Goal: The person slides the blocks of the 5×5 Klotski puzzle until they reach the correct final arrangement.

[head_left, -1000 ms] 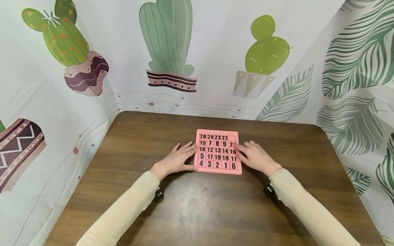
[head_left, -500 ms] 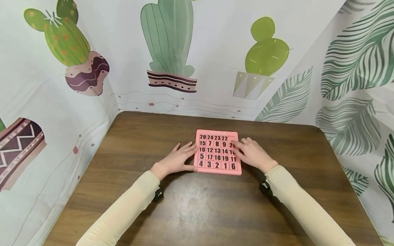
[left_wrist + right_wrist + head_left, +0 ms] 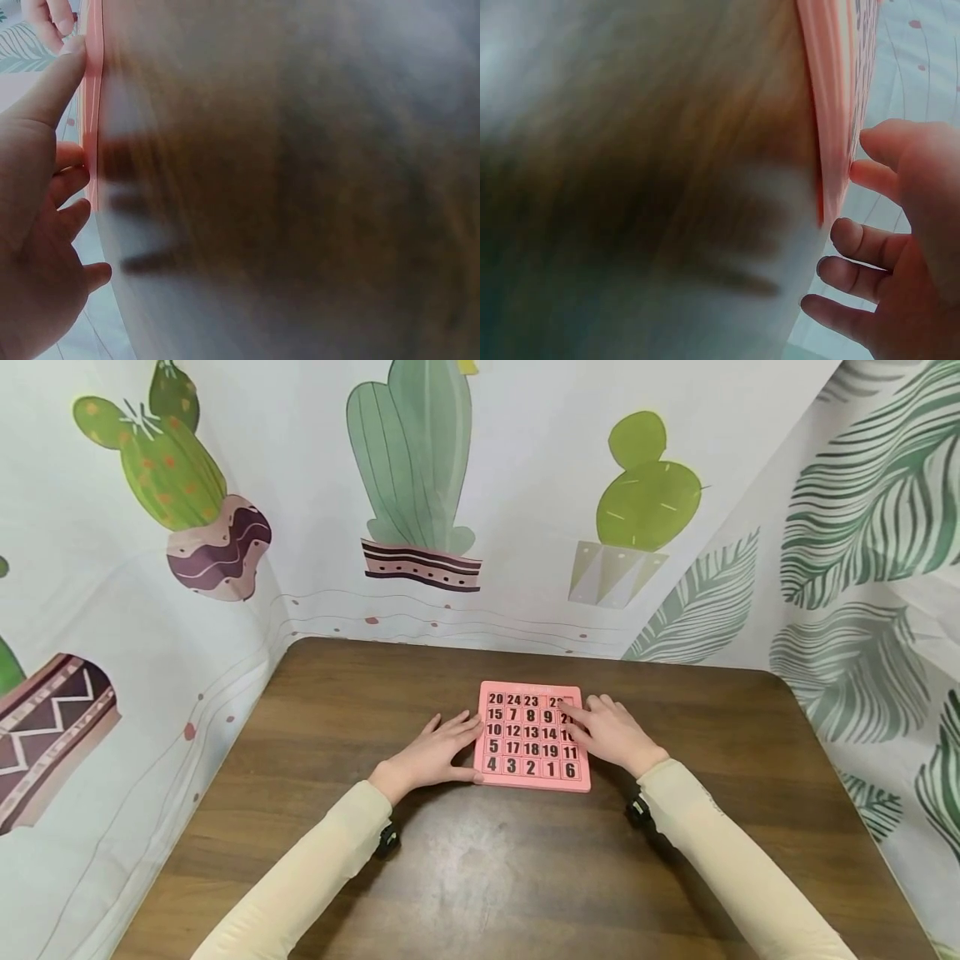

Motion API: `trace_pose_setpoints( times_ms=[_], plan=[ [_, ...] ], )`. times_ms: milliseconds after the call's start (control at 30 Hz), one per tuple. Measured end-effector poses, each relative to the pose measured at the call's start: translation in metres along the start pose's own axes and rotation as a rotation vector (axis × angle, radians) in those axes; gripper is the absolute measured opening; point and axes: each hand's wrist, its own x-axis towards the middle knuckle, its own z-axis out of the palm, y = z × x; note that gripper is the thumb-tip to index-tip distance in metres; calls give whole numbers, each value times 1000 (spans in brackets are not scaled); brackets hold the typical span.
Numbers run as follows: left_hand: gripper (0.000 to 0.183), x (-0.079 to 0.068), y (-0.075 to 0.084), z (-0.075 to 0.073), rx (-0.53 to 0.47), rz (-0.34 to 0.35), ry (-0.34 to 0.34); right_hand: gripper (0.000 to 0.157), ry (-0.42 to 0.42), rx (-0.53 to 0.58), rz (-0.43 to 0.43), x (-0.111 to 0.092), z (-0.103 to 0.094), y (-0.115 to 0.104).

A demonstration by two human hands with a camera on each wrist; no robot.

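A pink sliding number puzzle [image 3: 531,733] lies flat on the brown table, its tiles numbered in black. My left hand [image 3: 431,756] rests along the puzzle's left side, fingers extended and spread, thumb at the lower left corner. In the left wrist view, that thumb and fingertips meet the puzzle's pink edge [image 3: 91,112]. From the right, my right hand [image 3: 611,735] reaches over the frame, a fingertip on the 22 tile [image 3: 554,702] in the top row. A gap shows between 23 and 22. Fingers partly cover the tiles beneath. The right wrist view shows this hand's fingers loosely bent, gripping nothing.
The wooden table [image 3: 465,877] stretches around the puzzle, with its rounded far edge against a hanging cloth [image 3: 525,485] printed with cacti and leaves. Dark wrist devices [image 3: 387,841] sit under both cream sleeves [image 3: 330,860].
My right hand has shifted left and slightly up over the puzzle. The 22 tile has slid right, so the gap in the top row now lies left of it. My left hand stays put.
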Motion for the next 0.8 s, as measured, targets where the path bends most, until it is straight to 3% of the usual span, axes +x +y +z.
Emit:
trace_pose_setpoints(
  times_ms=[233,800],
  plan=[
    [94,0,1,0,3,-4,2,44,22,-28,10,-10,0,8],
    [94,-1,3,-1,-11,-7,0,44,49,-12,6,-8,3,8]
  ],
)
